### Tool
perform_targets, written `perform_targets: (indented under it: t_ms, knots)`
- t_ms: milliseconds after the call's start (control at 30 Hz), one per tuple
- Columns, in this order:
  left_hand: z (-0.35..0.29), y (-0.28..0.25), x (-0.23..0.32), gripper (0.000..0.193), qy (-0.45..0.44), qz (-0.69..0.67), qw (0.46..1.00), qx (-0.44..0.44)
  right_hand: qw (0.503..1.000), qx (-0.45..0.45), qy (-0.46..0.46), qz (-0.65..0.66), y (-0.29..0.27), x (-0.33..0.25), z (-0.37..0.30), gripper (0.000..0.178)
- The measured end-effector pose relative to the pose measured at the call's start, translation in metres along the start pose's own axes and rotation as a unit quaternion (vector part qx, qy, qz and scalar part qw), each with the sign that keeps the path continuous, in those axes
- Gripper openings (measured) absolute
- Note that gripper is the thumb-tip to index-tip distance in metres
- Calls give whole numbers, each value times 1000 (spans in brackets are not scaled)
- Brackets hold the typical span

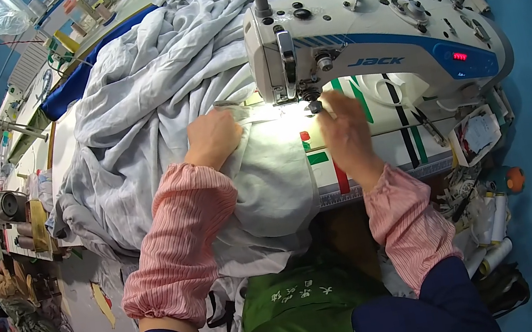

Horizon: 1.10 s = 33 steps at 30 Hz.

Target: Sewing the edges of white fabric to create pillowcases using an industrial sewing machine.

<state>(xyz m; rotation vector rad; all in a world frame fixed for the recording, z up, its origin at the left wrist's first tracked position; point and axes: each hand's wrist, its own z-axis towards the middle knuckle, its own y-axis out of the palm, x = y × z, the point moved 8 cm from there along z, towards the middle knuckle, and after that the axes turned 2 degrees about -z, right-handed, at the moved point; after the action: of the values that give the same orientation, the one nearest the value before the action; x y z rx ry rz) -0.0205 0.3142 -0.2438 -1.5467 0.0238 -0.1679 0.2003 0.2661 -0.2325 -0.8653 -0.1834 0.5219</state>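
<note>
Here's my white sewing table (375, 146): pale grey fabric (152, 115) heaped over the left and far side, the sewing machine (371, 39) standing right, red, green and black strips (405, 125) before me, ruler markings (388, 180) along the near edge.

Left is blocked: grey fabric (162, 92) heaped beyond and outboard of my left hand (213, 138), folds running to the back; between my hands just a smoother, low stretch of it, so I could pass over on the near side; on the far side the needle area (312, 98) stands right by my right hand's (347, 133) fingertips; machine arm (377, 31) roofs the table (382, 155) beyond; right of that hand there's low room over flat strips (403, 125); then snips (430, 128) and a box (477, 134) narrow it.
</note>
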Motion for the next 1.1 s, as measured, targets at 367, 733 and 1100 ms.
perform_targets:
  t_ms: [367, 733, 1100]
  knots:
    - [-55, -25, 86, 20, 342, 57, 925, 159, 992, -60, 44, 104, 8, -12, -21, 35]
    - [-116, -88, 74, 17, 435, -57, 891, 115, 965, -155, -5, 210, -70, 8, -38, 36]
    - [-328, -43, -19, 26, 160, -87, 824, -537, 796, -545, -47, 259, -252, 38, -131, 47]
